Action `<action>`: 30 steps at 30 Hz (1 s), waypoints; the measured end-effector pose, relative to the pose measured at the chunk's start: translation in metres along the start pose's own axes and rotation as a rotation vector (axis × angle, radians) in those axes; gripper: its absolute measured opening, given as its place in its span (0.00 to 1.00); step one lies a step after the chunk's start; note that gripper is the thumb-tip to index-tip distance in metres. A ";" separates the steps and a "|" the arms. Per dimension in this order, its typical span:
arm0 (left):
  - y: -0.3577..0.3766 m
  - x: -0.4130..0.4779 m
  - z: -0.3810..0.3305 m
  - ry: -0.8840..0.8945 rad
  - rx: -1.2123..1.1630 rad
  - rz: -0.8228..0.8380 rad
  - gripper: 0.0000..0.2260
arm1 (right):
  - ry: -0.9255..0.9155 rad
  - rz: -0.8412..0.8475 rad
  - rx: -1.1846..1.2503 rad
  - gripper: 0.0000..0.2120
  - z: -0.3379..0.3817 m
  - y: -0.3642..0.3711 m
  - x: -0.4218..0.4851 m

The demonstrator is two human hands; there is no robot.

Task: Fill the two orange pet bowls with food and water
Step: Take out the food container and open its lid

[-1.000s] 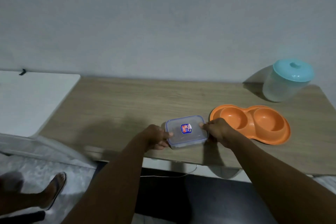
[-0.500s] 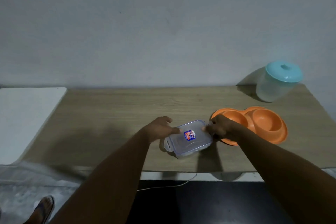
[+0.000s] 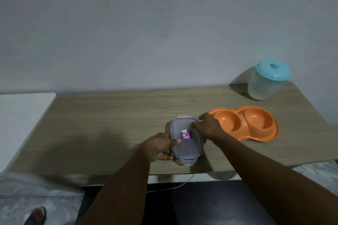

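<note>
A wooden tabletop (image 3: pixel 109 115) stands against a pale wall. Near its front edge the clear lidded container (image 3: pixel 186 149) lies with its long axis toward the wall, just left of the orange double bowl (image 3: pixel 256 124). The left hand (image 3: pixel 161 146) has its grip clasped on the container's side, thumb on the lid; the right hand (image 3: pixel 208 124) pinches the lid's far right corner.
</note>
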State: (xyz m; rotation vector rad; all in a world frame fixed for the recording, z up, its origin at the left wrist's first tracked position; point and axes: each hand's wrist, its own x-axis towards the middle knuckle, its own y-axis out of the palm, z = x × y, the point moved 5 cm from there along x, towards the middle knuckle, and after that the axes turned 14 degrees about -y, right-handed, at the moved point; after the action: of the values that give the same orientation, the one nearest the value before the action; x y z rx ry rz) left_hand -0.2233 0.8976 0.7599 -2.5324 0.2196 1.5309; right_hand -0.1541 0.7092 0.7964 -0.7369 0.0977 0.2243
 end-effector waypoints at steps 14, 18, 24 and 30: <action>0.003 -0.005 -0.004 0.073 -0.041 -0.008 0.18 | 0.195 0.059 0.322 0.23 -0.034 0.003 -0.017; -0.004 -0.001 -0.005 0.104 0.013 -0.093 0.18 | 0.169 0.076 0.279 0.21 -0.027 -0.005 -0.021; -0.021 -0.025 -0.023 0.097 -0.107 -0.136 0.05 | 0.036 -0.145 0.301 0.07 -0.015 -0.027 -0.011; -0.066 -0.049 -0.048 0.223 -0.430 -0.177 0.08 | 0.121 -0.066 0.752 0.11 0.052 -0.033 -0.002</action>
State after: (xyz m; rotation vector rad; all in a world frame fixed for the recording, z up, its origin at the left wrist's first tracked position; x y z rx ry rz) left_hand -0.1903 0.9532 0.8298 -2.9526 -0.3354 1.3440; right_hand -0.1475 0.7199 0.8567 -0.0037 0.2551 0.0662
